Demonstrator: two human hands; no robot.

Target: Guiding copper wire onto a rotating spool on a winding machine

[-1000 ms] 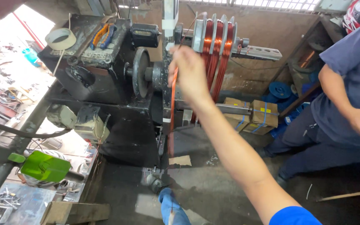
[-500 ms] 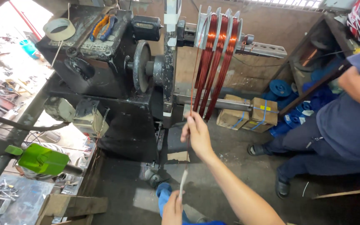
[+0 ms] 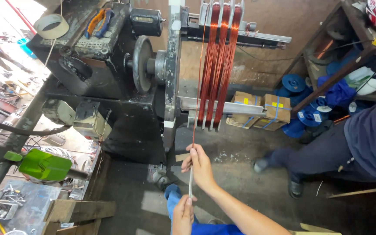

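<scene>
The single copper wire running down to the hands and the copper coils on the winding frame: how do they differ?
The single copper wire is one thin strand; the copper coils are thick bundles of many turns. The wire runs down to the right hand, entering a pale sleeve that the left hand also holds; the coils stay looped on the frame. Both share a reddish copper colour.

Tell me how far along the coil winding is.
Three copper coils already sit wound on the former. In hand: a single wire runs down from the former to the right hand, which pinches it above a pale sleeve; the left hand holds the sleeve's lower end. Left: that wire hangs loose, not yet wound on.
</scene>
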